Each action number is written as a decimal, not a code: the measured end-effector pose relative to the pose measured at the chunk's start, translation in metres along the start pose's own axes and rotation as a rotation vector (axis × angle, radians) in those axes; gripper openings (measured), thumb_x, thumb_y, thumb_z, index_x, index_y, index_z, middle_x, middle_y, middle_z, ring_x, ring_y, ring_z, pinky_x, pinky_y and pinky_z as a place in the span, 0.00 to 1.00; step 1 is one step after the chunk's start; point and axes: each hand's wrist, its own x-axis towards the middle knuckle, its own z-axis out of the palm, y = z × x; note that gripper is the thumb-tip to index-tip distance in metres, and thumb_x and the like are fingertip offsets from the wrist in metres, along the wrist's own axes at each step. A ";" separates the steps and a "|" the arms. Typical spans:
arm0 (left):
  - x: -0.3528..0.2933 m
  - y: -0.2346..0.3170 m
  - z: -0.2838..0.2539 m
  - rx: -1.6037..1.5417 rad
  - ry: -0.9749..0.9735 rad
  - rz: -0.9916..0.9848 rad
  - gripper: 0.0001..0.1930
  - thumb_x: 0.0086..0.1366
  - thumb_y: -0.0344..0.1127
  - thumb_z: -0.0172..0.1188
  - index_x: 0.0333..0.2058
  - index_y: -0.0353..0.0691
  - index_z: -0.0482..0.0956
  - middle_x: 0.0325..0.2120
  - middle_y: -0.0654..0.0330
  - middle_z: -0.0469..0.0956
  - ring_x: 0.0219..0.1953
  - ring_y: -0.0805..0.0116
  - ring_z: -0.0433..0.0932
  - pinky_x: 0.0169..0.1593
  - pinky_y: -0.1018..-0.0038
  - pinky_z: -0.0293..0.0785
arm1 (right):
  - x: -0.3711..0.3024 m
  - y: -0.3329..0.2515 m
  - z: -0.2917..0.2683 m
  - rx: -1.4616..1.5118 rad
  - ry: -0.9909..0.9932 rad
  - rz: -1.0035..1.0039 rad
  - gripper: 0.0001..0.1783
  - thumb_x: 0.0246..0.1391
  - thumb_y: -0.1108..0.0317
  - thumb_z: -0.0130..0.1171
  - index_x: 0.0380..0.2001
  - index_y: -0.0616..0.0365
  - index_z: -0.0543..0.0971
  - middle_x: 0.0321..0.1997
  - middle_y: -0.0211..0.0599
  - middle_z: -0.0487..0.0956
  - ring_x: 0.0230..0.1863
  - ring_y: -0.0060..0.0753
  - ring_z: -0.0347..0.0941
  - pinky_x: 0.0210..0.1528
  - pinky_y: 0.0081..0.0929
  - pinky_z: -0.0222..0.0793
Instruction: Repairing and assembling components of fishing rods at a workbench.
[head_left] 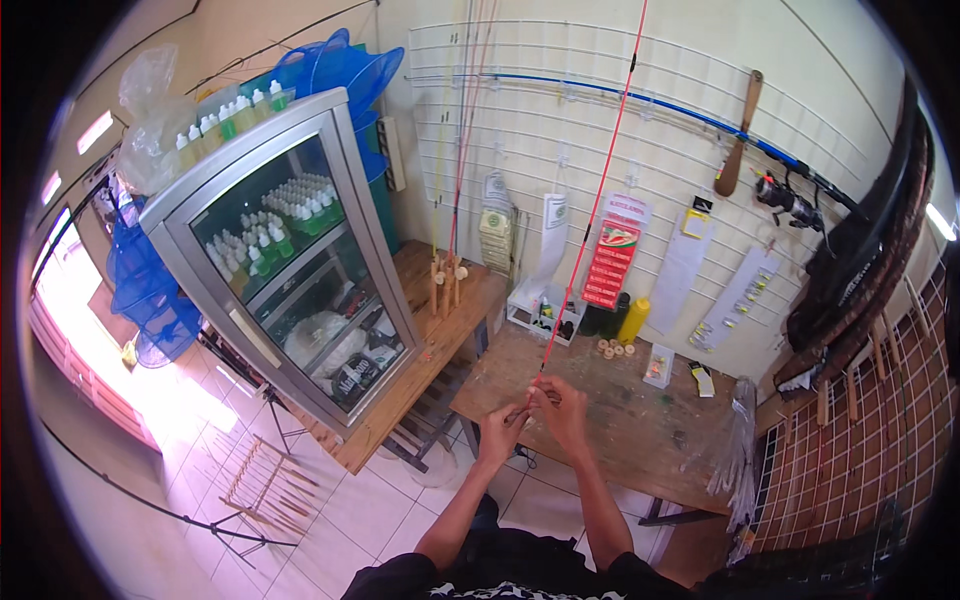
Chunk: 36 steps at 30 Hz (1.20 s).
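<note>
A thin red fishing rod blank (590,215) with dark bands rises from my hands, leaning slightly right, and runs out of the top of the picture. Around its lower end the fingers of my right hand (563,412) are closed. My left hand (500,434) is pinched right beside them, its fingertips nearly meeting the right ones. What sits between the left fingertips is too small to make out; it may be the rod's bottom end. Both hands are in front of the wooden table's (600,420) near left edge.
Left stands a glass-fronted cabinet (260,290) with small bottles, on a wooden bench (350,455). On the table are a yellow bottle (633,320), cork rings (615,349) and a plastic bundle (740,440). A wire grid (480,130) behind carries a blue rod (640,97) and reel (790,200).
</note>
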 end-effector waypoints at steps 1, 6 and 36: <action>0.006 -0.001 -0.003 0.003 0.012 -0.002 0.09 0.58 0.27 0.63 0.38 0.31 0.81 0.28 0.56 0.83 0.33 0.74 0.81 0.39 0.77 0.76 | 0.008 -0.002 0.005 0.018 -0.013 0.002 0.09 0.54 0.76 0.59 0.39 0.67 0.78 0.31 0.37 0.81 0.33 0.22 0.78 0.34 0.22 0.77; 0.044 0.004 -0.022 -0.180 0.111 0.019 0.08 0.61 0.27 0.61 0.38 0.30 0.80 0.33 0.56 0.83 0.35 0.74 0.82 0.39 0.78 0.76 | 0.048 0.009 0.033 0.042 -0.059 -0.010 0.09 0.54 0.76 0.60 0.38 0.69 0.77 0.31 0.37 0.81 0.33 0.23 0.79 0.35 0.21 0.78; 0.295 -0.063 -0.103 0.032 0.627 0.135 0.10 0.66 0.34 0.54 0.41 0.35 0.77 0.31 0.50 0.80 0.35 0.55 0.81 0.36 0.66 0.74 | 0.305 0.031 0.211 -0.087 -0.146 -0.271 0.07 0.53 0.74 0.61 0.35 0.66 0.77 0.25 0.41 0.81 0.28 0.25 0.80 0.32 0.24 0.76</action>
